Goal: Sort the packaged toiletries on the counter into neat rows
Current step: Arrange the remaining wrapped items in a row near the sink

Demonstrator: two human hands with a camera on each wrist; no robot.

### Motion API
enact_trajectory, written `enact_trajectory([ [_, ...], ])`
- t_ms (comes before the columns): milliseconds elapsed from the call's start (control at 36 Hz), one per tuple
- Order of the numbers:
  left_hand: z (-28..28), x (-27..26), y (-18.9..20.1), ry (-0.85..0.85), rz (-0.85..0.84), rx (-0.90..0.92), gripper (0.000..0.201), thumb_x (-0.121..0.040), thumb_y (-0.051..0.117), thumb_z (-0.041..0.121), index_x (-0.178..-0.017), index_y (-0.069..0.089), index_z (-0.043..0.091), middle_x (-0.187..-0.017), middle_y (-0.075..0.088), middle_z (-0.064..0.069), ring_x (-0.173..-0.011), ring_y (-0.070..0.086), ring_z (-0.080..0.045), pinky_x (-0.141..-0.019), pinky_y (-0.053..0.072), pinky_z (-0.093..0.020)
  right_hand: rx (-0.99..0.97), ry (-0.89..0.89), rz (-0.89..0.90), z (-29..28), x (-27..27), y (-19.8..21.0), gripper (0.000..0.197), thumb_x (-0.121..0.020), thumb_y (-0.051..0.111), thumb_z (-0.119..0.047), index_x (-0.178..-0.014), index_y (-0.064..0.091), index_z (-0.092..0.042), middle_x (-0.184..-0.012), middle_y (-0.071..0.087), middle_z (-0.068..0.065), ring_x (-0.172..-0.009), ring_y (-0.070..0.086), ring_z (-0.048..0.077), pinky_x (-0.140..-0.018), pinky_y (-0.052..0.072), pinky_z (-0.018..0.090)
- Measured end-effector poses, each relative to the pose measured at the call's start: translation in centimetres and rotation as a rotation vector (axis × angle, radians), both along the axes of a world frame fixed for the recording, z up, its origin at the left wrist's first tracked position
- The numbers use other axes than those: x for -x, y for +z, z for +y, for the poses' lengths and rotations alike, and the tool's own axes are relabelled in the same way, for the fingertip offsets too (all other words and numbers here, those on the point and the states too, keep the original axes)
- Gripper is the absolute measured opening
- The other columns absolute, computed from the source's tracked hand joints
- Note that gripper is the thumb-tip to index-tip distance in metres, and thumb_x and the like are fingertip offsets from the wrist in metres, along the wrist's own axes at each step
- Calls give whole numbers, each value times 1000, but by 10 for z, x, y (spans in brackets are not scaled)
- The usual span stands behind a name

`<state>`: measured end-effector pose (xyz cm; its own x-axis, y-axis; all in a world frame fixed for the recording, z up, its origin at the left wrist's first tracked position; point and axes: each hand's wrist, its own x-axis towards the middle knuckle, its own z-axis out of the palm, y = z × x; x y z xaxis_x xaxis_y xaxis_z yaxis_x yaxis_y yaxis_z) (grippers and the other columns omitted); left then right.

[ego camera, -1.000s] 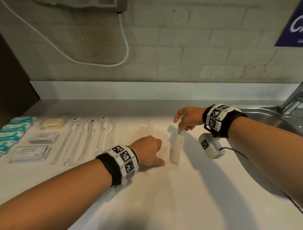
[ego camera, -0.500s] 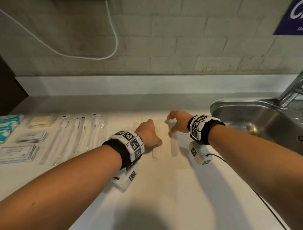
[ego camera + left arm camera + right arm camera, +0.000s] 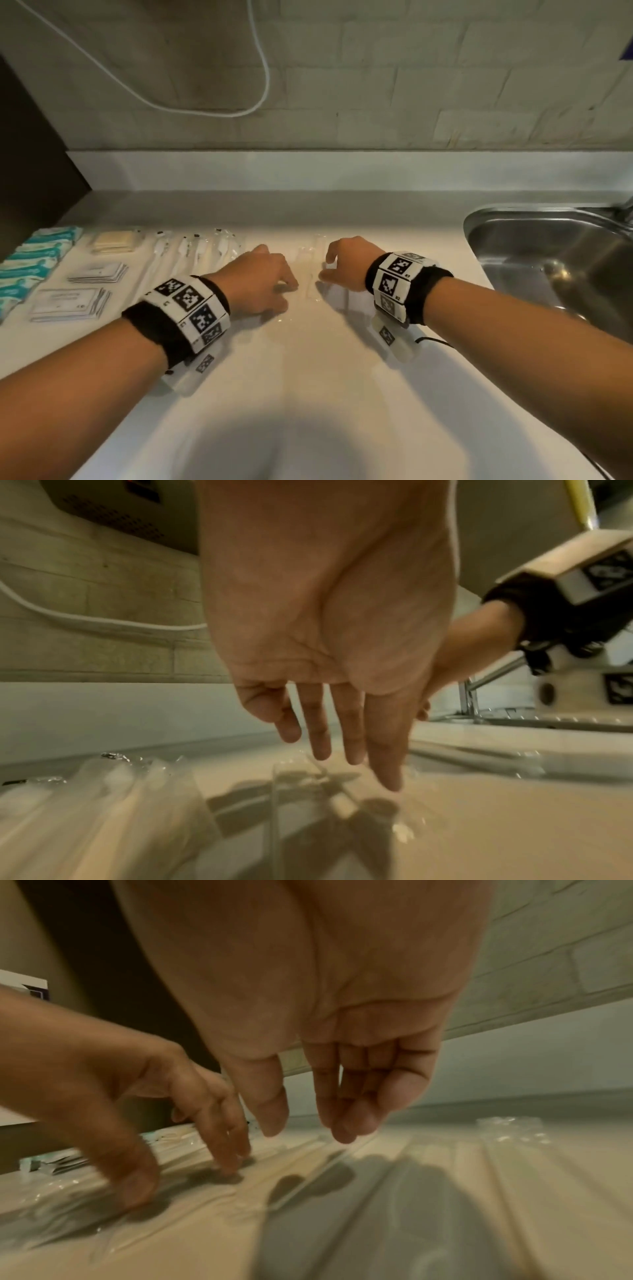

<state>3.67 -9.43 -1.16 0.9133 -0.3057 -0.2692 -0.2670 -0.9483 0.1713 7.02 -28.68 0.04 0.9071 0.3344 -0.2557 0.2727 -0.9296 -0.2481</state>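
Right hand [image 3: 344, 263] released packet [image 3: 310, 274], left hand [image 3: 258, 281] lowered

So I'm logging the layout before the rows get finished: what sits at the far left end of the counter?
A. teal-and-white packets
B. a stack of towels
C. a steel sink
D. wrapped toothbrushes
A: in the head view the teal-and-white packets lie at the far left edge of the counter, with the wrapped toothbrushes further right and the steel sink at the opposite end.

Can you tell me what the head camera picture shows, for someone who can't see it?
Two hands, left hand and right hand, reach down over clear packets on a white counter. Sorted toiletry rows lie left, a metal sink right.
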Motion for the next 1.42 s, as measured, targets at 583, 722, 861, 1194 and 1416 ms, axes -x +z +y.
enact_trajectory([
  [583,-10,15,-14,-107,-102,58,52,-81,67,58,-127,61,35,-127,59,20,-107,36,-10,-89,27,-29,93,-167,115,33,-5,-13,41,-64,84,-37,-76,54,-12,-72,58,2,-65,60,19,-62,52,27],
  [722,2,11,-10,-58,-154,99,46,-82,66,56,-123,62,36,-116,59,17,-106,40,-12,-94,32,-35,96,-228,132,26,0,-11,69,-58,87,-39,-105,44,-11,-91,58,4,-90,63,26,-79,56,37],
  [861,26,5,-16,-24,-58,-66,34,-74,67,49,-105,69,37,-108,62,13,-101,39,-15,-95,37,-39,-4,-327,156,22,7,-11,83,-60,88,-29,-121,34,-10,-110,60,11,-99,62,31,-86,55,40],
  [1194,21,-6,-18,40,-150,-25,40,-82,60,58,-113,66,34,-111,62,10,-105,40,-20,-92,38,-40,51,-160,37,34,20,-6,32,-82,71,-19,-108,57,-7,-104,63,10,-92,64,26,-76,53,29],
  [1416,18,1,-12,-38,-199,-145,44,-82,63,57,-116,64,30,-116,60,10,-106,38,-17,-88,28,-36,41,52,-114,37,26,-9,43,-86,63,-39,-121,58,-13,-117,56,6,-106,57,24,-87,49,33],
])
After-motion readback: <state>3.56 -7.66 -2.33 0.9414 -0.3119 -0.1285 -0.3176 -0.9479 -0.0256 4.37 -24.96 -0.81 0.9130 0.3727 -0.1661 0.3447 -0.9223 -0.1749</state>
